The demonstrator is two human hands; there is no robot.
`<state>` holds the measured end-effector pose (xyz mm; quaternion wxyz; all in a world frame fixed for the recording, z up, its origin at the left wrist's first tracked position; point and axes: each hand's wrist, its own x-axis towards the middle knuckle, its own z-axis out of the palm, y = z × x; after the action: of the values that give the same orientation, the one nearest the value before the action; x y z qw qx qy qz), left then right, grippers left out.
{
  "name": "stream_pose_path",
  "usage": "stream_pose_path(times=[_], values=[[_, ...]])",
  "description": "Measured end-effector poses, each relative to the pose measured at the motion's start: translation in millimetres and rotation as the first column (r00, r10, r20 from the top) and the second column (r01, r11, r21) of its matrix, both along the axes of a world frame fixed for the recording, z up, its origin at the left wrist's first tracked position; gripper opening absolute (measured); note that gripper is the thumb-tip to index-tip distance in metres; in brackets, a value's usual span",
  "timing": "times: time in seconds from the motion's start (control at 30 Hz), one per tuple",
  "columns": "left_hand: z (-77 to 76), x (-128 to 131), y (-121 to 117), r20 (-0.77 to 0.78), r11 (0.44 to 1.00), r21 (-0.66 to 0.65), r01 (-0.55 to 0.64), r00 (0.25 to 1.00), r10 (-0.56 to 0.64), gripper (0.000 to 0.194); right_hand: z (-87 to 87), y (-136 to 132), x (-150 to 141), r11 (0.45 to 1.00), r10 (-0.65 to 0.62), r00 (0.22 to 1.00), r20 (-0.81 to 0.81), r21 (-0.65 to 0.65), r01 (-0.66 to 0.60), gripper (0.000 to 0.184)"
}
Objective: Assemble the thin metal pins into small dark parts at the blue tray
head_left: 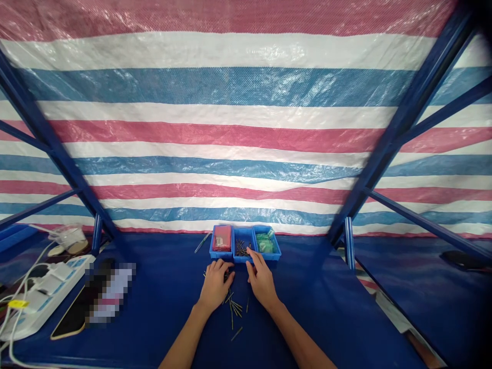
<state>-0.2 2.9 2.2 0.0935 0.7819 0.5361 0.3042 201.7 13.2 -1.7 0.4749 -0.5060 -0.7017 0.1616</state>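
Note:
My left hand [216, 283] rests low over the blue table, its fingers curled round some thin metal drill bits whose ends poke out beside it. Just below that hand, several loose drill bits [235, 306] lie fanned out, and a single one sits apart nearer to me. My right hand [263, 281] is in front of the middle blue bin [249, 260], index finger stretched to its front rim and thumb held apart. Dark drill bits [241, 248] fill part of that bin. Nothing shows between the right hand's fingers.
Left of the middle bin stands a blue bin with red packets [222, 239]; right of it, one with green bags [266, 243]. A pen-like stick [202, 243] lies beside them. A phone [79, 307] and a power strip [57, 289] are at left. Blue metal posts [369, 169] flank the table.

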Motion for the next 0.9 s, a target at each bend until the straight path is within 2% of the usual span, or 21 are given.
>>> stream_pose_path(times=[0.3,0.53,0.63,0.7,0.73,0.83,0.9], values=[[-2.5,-0.2,1.6,0.001,1.000,-0.001,-0.003,1.000,0.003,0.020,3.8,-0.5,-0.8,0.999,-0.010,0.997,0.081,-0.048,0.014,0.047],[-3.5,-0.8,1.7,0.001,1.000,-0.010,0.002,1.000,-0.002,0.021,10.2,-5.8,-1.5,0.997,0.054,0.994,0.099,-0.068,-0.047,0.047],[-3.7,-1.1,1.9,-0.004,1.000,-0.004,0.002,1.000,-0.002,0.022,12.4,-9.4,-3.2,0.990,0.134,0.982,0.134,-0.068,-0.126,0.033],[-4.6,-1.4,2.4,-0.007,1.000,-0.004,0.003,1.000,-0.003,0.021,13.8,-11.2,-4.8,0.980,0.195,0.959,0.206,-0.075,-0.184,0.017],[-5.3,-1.6,2.8,-0.008,1.000,-0.006,0.004,1.000,-0.004,0.021,14.3,-11.8,-5.7,0.975,0.224,0.940,0.257,-0.071,-0.213,0.014],[-7.5,-1.9,3.7,-0.012,1.000,-0.013,-0.003,1.000,0.003,0.022,14.1,-12.1,-8.4,0.961,0.273,0.882,0.383,-0.063,-0.270,0.035],[-8.1,-1.9,3.7,-0.010,1.000,-0.017,-0.005,1.000,0.005,0.023,12.4,-11.5,-9.7,0.960,0.278,0.873,0.401,-0.082,-0.269,0.037]])
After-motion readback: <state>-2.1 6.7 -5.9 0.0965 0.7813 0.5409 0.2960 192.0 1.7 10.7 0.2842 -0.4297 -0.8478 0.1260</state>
